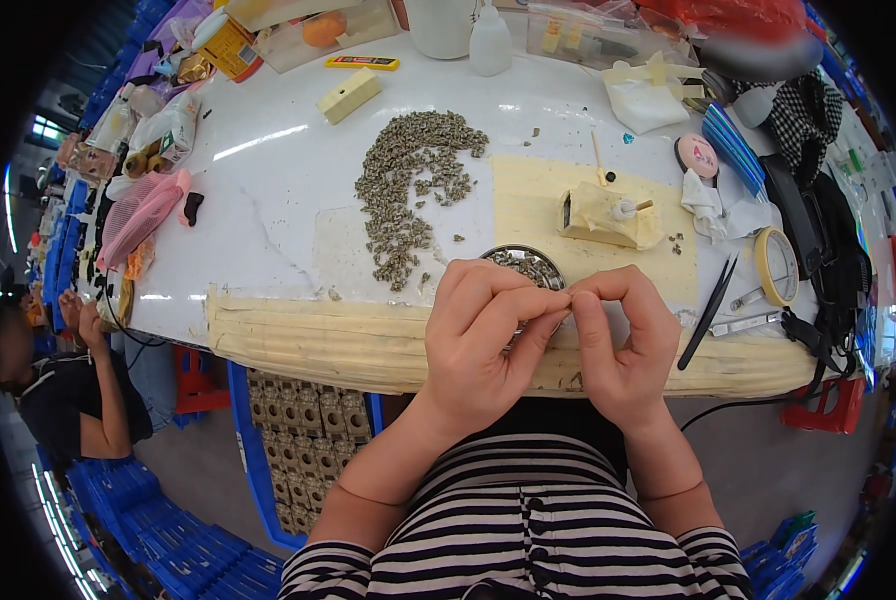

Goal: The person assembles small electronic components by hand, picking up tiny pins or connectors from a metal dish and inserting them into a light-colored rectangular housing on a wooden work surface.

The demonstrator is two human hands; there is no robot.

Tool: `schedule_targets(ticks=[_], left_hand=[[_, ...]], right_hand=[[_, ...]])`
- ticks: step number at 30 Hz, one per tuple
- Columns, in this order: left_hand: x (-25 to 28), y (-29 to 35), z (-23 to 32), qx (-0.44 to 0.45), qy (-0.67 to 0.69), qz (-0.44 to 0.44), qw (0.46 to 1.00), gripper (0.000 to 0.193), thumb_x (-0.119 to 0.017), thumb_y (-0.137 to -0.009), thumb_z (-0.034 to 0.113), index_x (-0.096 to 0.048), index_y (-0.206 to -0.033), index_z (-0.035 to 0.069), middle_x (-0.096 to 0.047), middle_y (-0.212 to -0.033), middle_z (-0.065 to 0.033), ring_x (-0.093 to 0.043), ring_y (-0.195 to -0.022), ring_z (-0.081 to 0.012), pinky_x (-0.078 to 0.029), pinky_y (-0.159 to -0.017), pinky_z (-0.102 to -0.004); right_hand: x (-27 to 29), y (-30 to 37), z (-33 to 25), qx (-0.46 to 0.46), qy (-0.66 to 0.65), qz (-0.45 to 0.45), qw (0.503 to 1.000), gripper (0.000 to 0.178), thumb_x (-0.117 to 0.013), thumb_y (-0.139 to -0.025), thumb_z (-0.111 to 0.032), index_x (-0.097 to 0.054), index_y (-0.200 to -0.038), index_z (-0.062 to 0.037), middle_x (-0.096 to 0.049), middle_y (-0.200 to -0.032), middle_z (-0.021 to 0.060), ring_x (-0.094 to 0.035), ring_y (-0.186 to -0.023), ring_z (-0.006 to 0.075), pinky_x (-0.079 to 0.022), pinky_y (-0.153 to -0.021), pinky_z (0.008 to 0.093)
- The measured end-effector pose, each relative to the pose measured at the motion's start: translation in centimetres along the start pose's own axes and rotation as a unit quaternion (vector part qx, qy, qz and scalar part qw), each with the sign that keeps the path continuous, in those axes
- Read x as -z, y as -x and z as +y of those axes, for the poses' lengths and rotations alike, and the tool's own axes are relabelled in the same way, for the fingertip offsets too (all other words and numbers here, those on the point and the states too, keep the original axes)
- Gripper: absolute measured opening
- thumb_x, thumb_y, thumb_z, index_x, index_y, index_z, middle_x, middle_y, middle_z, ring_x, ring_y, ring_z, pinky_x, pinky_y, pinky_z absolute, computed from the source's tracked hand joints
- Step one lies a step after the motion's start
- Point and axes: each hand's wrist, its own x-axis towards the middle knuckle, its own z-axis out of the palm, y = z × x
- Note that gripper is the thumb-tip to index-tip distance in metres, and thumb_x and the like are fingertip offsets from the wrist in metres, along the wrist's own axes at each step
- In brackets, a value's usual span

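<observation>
black-and-white striped top (458, 530) | striped sleeves (713, 550) | dark round buttons (536, 528)

Anything between the fingers (530, 302) is too small to tell; they partly hide the dish (516, 248).

Curved heap of small grey metal parts (393, 190), upper centre of the glossy white desk (268, 210).
Lower right of it, mid-frame, a round metal dish (524, 248) sits partly behind the left hand (483, 345); above right, a beige tape-wrapped block (608, 224); at frame right, slim black tweezers (709, 312) left of a round pale-yellow tape roll (792, 268).
</observation>
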Motion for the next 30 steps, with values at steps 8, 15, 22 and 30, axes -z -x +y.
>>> schedule_targets(ticks=[8,15,22,30], left_hand=[[-0.01,-0.06,0.06,0.014,0.02,0.007,1.0,0.02,-0.081,-0.074,-0.001,-0.073,-0.09,0.007,-0.063,-0.084,-0.0038,-0.056,-0.079,-0.023,-0.046,-0.07,-0.0328],[-0.12,-0.01,0.04,0.023,0.025,0.006,0.999,0.02,-0.08,-0.075,-0.001,-0.073,-0.091,0.007,-0.062,-0.084,-0.004,-0.056,-0.079,-0.023,-0.046,-0.069,-0.0323],[-0.23,0.02,0.06,0.029,0.023,0.008,0.999,0.019,-0.08,-0.075,-0.001,-0.073,-0.09,0.007,-0.062,-0.084,-0.0042,-0.056,-0.078,-0.0232,-0.046,-0.068,-0.0321],[-0.05,-0.03,0.06,0.022,0.034,0.006,0.999,0.019,-0.08,-0.074,-0.001,-0.073,-0.09,0.007,-0.063,-0.085,-0.0042,-0.056,-0.078,-0.023,-0.045,-0.068,-0.0322]], right_hand=[[0.01,0.04,-0.17,-0.022,-0.008,-0.016,1.0,0.006,-0.067,-0.092,-0.003,-0.065,-0.087,0.0008,-0.064,-0.078,0.0106,-0.059,-0.068,0.0249,-0.047,-0.063,0.0328],[0.12,0.06,-0.17,-0.014,-0.013,-0.002,1.0,0.006,-0.07,-0.089,-0.002,-0.066,-0.087,0.0001,-0.064,-0.078,0.0096,-0.06,-0.068,0.0239,-0.047,-0.063,0.0322],[-0.09,-0.06,-0.27,0.015,-0.011,0.018,1.0,0.007,-0.072,-0.086,-0.001,-0.066,-0.087,-0.0004,-0.065,-0.078,0.009,-0.06,-0.068,0.0232,-0.048,-0.063,0.0322],[-0.02,-0.04,-0.2,-0.011,0.006,-0.017,1.0,0.004,-0.067,-0.09,-0.002,-0.065,-0.089,0.0003,-0.065,-0.08,0.0103,-0.06,-0.069,0.0248,-0.047,-0.062,0.0328]])
